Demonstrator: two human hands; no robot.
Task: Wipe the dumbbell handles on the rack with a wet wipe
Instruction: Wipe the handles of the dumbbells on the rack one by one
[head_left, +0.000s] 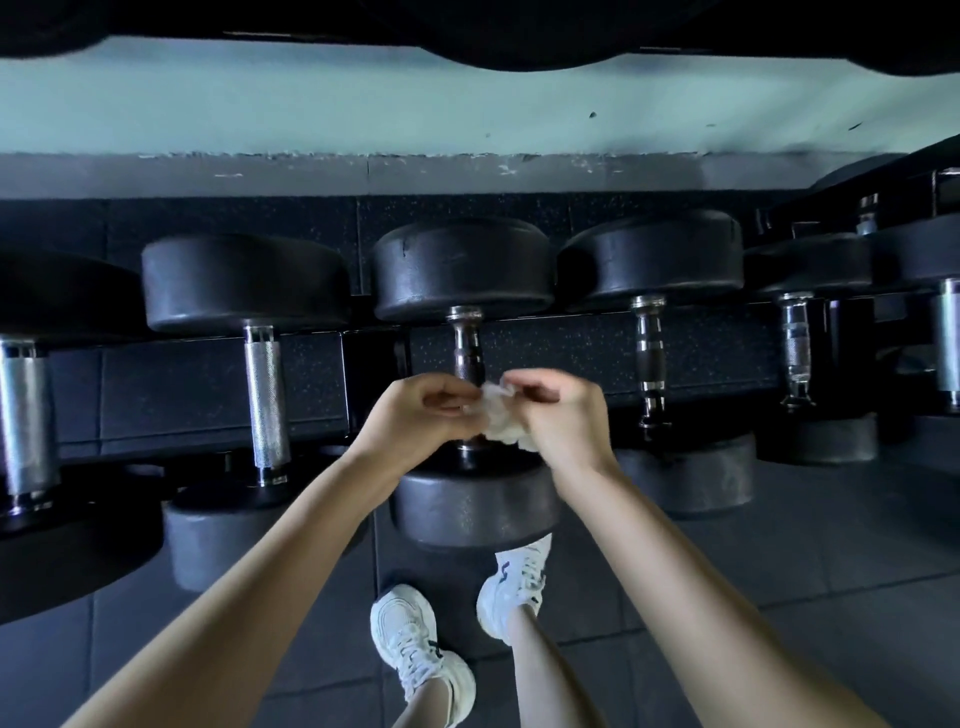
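A crumpled white wet wipe (500, 421) is pinched between my left hand (418, 418) and my right hand (558, 415), just in front of the middle dumbbell's chrome handle (466, 343). Both hands grip the wipe at its edges above that dumbbell's near head (470, 506); its lower handle is hidden behind them. Other dumbbells lie on the low rack (208, 384): knurled silver handles at left (266, 400) and far left (23, 415), ringed chrome handles at right (652, 358) and further right (796, 348).
Large black rubber heads line the rack's far side (462, 267). An upper rack tier (467, 31) overhangs at the top. My white sneakers (415, 649) stand on dark floor tiles just before the rack. A pale wall (467, 104) runs behind.
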